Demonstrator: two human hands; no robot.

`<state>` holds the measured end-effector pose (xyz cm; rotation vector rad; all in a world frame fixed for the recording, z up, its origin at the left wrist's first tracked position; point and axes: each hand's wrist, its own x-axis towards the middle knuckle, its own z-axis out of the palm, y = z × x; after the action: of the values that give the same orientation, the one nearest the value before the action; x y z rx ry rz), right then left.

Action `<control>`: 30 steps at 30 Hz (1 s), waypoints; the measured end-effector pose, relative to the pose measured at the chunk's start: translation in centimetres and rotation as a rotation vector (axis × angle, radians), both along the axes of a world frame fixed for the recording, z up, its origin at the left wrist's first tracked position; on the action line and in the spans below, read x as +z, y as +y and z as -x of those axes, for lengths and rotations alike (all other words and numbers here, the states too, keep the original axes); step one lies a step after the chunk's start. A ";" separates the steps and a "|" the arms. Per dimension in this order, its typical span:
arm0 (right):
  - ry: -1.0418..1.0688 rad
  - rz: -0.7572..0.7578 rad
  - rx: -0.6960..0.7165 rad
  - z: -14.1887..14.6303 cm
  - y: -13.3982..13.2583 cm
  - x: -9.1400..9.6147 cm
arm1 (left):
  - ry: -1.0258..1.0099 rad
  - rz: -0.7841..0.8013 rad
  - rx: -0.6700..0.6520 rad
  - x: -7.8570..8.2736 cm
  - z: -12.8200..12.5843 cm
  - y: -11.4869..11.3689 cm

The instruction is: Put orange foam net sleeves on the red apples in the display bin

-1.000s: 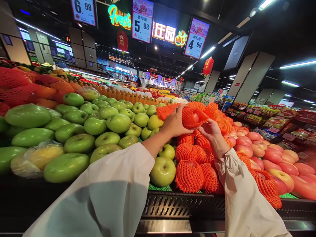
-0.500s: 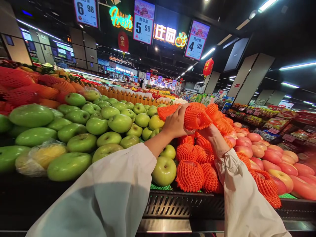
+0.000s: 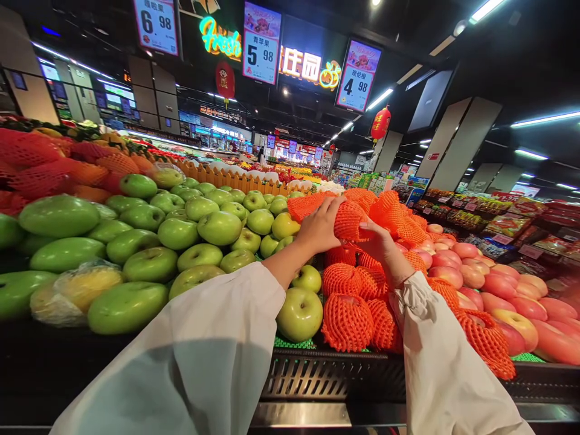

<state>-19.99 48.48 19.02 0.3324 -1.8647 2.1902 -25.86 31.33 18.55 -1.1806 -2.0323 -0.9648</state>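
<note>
An apple in an orange foam net [image 3: 348, 219] is held up between my two hands, above a pile of similar net-wrapped fruit [image 3: 348, 321]. My left hand [image 3: 319, 226] wraps round its left side, fingers over the top. From the right, my right hand [image 3: 380, 246] closes on the net's lower right edge with thumb and fingers. The net covers the fruit almost wholly. Green apples [image 3: 220, 227] lie in rows left of my hands, one large green apple [image 3: 299, 314] near the front edge. Loose red apples [image 3: 480, 275] are heaped to the right.
A black slotted ledge [image 3: 312, 376] runs along the display's front. Plastic-wrapped yellow fruit [image 3: 84, 287] lies at the left. Behind the apples stands a low wooden picket fence [image 3: 222, 173]. Packaged goods fill shelves [image 3: 502, 225] at the right. Price signs [image 3: 261, 48] hang overhead.
My right hand has shifted up from under the wrapped apple to its right side, thumb and fingers now showing at the net's edge. My left hand keeps its hold.
</note>
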 end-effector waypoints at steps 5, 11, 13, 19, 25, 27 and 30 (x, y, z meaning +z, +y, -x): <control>0.053 -0.135 -0.003 0.9 0.6 -0.8 | 0.001 0.079 0.006 -0.1 0.1 0.0; 0.067 -0.166 -0.048 1.8 1.1 -1.1 | 0.022 0.093 -0.014 -0.2 0.2 0.0; 0.046 -0.116 -0.103 1.9 1.1 -1.1 | 0.047 0.100 -0.056 -0.3 0.2 0.1; 0.093 -0.162 -0.172 2.0 1.4 -1.0 | 0.044 0.098 -0.125 -0.5 0.3 0.2; 0.083 -0.295 -0.154 2.2 2.2 -1.4 | 0.038 0.125 -0.141 -0.5 0.5 0.2; 0.075 -0.312 -0.150 2.6 2.4 -1.6 | 0.031 0.128 -0.151 -0.5 0.5 0.2; 0.096 -0.305 -0.175 2.8 2.4 -1.7 | -0.002 0.122 -0.175 -0.6 0.6 0.3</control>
<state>-22.83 50.92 17.31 0.3094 -2.0873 1.7488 -26.42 31.61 17.98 -1.4428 -2.0400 -0.9337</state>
